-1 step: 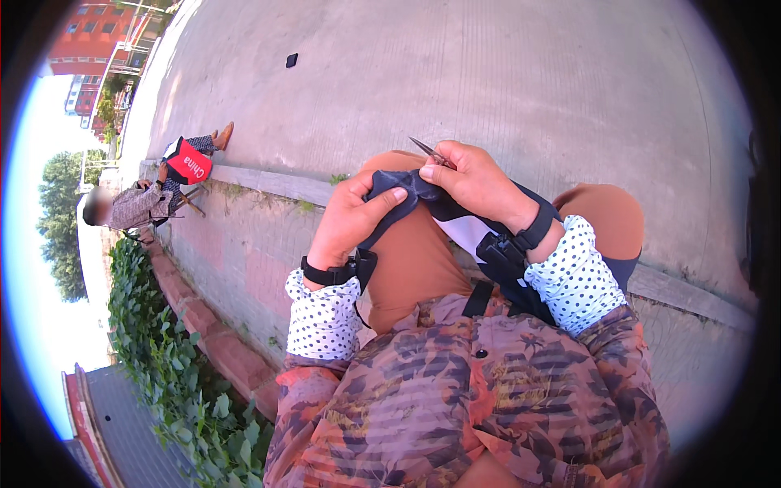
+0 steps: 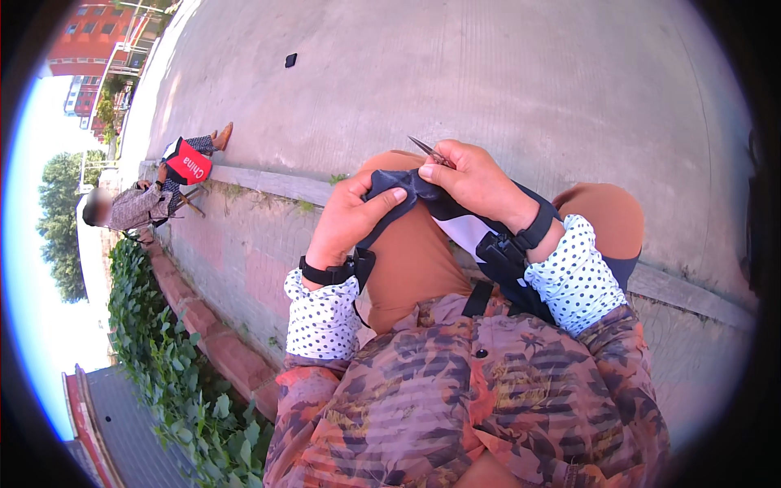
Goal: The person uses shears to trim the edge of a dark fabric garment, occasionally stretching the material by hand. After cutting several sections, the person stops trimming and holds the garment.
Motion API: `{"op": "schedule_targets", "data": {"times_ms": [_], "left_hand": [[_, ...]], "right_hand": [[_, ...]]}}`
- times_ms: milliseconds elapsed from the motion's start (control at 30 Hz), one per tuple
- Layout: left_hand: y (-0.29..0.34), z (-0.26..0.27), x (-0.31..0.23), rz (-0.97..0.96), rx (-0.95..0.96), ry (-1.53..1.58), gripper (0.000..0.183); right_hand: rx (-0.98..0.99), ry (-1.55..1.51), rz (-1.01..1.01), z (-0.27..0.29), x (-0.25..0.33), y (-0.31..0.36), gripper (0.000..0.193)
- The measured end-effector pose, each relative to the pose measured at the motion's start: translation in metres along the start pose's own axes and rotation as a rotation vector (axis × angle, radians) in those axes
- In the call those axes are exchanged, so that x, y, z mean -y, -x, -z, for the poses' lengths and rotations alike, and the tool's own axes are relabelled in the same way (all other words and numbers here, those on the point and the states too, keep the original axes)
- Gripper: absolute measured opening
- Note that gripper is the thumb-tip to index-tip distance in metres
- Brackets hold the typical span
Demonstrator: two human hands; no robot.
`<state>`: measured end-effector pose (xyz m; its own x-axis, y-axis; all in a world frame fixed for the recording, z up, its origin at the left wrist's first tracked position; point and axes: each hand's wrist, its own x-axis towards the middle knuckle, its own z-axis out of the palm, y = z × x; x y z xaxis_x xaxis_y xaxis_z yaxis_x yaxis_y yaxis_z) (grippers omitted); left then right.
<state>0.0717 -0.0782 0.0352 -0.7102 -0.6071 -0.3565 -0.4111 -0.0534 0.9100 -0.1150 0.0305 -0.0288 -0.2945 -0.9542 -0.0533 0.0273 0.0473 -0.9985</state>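
Note:
Dark navy cloth (image 2: 394, 182) is stretched between my hands above my knees. Its near left edge is pinched between thumb and fingers of my left hand (image 2: 351, 217). My right hand (image 2: 476, 180) is closed round small pointed metal snips (image 2: 425, 149), whose slim tips stick out toward the upper left. That same hand's thumb presses on the cloth, close to a seam or gathered fold. Fingers hide the handles of the snips. More of the garment, dark with a white panel (image 2: 462, 232), hangs below my right hand across my lap.
Brown-trousered knees (image 2: 415, 252) lie beneath the cloth. A person (image 2: 142, 203) sits at the left with a red bag (image 2: 190, 165) on the lap. Leafy plants (image 2: 179, 382) grow behind a low stone edge. A small black object (image 2: 290, 60) lies on the pavement ahead.

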Motion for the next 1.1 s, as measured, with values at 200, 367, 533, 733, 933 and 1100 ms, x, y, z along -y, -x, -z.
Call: {"op": "schedule_targets", "data": {"times_ms": [200, 367, 533, 733, 933, 1100], "left_hand": [[0.016, 0.005, -0.009, 0.036, -0.036, -0.010, 0.019], [0.002, -0.009, -0.007, -0.146, 0.031, 0.017, 0.010], [0.001, 0.001, 0.008, -0.365, -0.027, -0.005, 0.012], [0.004, 0.000, 0.005, -0.141, -0.031, 0.065, 0.012], [0.003, 0.002, 0.009, -0.183, -0.038, 0.030, 0.013], [0.001, 0.001, 0.010, -0.257, -0.045, 0.020, 0.013]], "right_hand": [[0.052, -0.014, -0.028, -0.014, 0.004, -0.006, 0.022], [0.003, -0.121, -0.164, -0.004, 0.014, 0.010, 0.014], [0.041, -0.121, -0.151, -0.014, 0.022, 0.010, 0.013], [0.031, -0.111, -0.150, -0.014, 0.018, 0.008, 0.013], [0.041, -0.111, -0.142, -0.016, 0.016, 0.008, 0.011], [0.046, -0.124, -0.128, -0.016, 0.012, 0.008, 0.012]]}}
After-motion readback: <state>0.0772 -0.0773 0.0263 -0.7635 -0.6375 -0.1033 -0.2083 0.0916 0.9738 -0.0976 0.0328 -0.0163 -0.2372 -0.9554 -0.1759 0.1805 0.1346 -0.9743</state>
